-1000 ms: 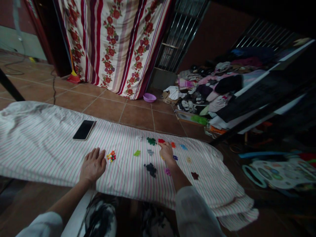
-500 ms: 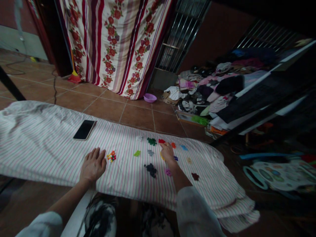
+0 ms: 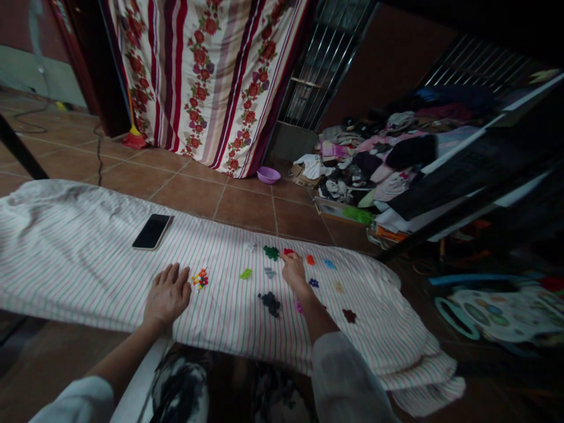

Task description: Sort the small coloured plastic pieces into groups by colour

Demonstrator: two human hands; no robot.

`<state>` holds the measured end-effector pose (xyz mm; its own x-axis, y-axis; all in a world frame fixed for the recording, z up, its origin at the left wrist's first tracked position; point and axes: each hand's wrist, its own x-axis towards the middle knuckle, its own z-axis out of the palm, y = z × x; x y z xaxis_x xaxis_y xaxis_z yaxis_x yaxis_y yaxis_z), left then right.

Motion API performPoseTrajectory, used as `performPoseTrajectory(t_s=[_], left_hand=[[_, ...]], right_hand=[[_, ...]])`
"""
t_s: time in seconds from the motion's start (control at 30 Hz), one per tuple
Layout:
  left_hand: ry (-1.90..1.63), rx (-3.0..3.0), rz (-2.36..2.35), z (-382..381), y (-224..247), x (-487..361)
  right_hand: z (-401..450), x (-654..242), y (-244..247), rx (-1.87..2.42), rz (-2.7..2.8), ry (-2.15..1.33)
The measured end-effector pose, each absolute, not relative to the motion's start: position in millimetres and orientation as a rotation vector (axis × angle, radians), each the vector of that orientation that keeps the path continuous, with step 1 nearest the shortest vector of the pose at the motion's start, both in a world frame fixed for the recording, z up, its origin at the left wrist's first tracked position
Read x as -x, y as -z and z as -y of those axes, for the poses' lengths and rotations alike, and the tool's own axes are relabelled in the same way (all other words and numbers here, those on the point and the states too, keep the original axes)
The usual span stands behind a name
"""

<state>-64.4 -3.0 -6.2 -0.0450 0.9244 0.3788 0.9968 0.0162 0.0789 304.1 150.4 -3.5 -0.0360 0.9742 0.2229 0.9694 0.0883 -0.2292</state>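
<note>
Small piles of coloured pieces lie on a striped cloth [image 3: 229,329]. My left hand [image 3: 167,294] lies flat with fingers spread, beside a mixed pile [image 3: 200,279] of red, orange, yellow and green. My right hand [image 3: 294,271] reaches among the sorted piles, index finger extended near the dark green pile [image 3: 271,252]; it partly covers the red pile [image 3: 288,251]. Nothing shows in its fingers. Around it lie grey [image 3: 269,272], black [image 3: 270,304], lime [image 3: 245,274], orange [image 3: 311,259], blue [image 3: 314,282] and pink [image 3: 299,307] piles.
A phone [image 3: 152,231] lies on the cloth to the left. A brown pile [image 3: 349,316] sits at the right. Beyond are a purple basin [image 3: 268,174], a floral curtain [image 3: 198,82], heaped clothes [image 3: 374,158] and a dark slanted bar at the right.
My right hand has shifted slightly left, from the red pile toward the dark green one, uncovering more of the blue pile. My left hand has stayed in place.
</note>
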Motion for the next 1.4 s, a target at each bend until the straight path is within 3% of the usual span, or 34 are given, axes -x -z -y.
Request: performPoseTrajectory(t_s=[0.43, 0.8, 1.4], left_hand=[[0.502, 2.022, 2.13, 3.8, 0.7, 62.8], [0.525, 2.026, 2.135, 3.5, 1.6, 63.5], [0.576, 2.022, 2.137, 3.9, 3.4, 63.3]], right_hand=[[-139.5, -264.0, -20.3, 1.662, 1.98, -0.083], [-79.5, -139.9, -0.1, 1.209, 2.203, -0.566], [-64.5, -99.1, 10.1, 1.316, 2.247, -0.607]])
